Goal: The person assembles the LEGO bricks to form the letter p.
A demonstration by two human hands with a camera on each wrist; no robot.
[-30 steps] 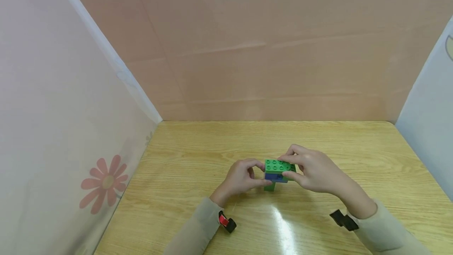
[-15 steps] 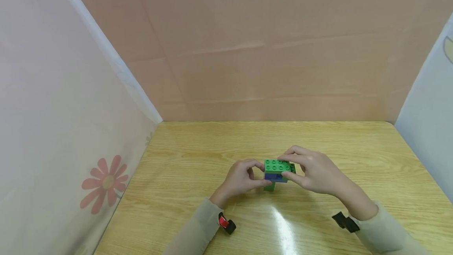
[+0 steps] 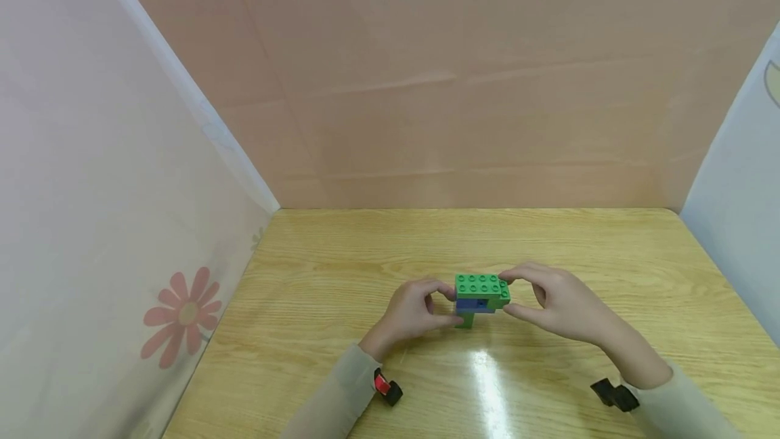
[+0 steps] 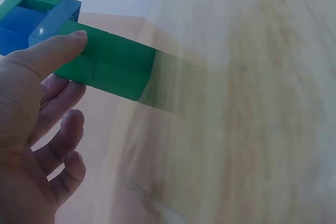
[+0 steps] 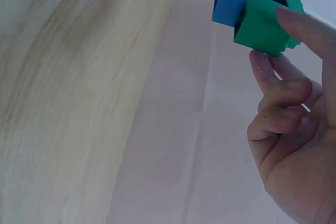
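Note:
A toy brick build stands upright near the middle of the table, on a green column (image 4: 115,66). Blue bricks (image 3: 469,305) cross over the column, and a long green brick (image 3: 478,283) with round studs lies on top. At the right end a green brick (image 5: 261,22) sticks out from under the top one. My left hand (image 3: 408,308) pinches the build from the left, its thumb over the column's upper part beside the blue. With thumb and fingertips on opposite sides, my right hand (image 3: 563,303) pinches the right-end green brick.
The wood-grain table (image 3: 365,242) reaches back to a tan cloth backdrop (image 3: 457,120). On the left hangs a pale sheet with a pink flower (image 3: 185,314), and another pale sheet (image 3: 743,195) borders the right. Dark straps sit at both sleeves.
My right hand has slid right, off the long top brick to the green brick at the right end, uncovering the top studs. The left hand and the build have hardly moved.

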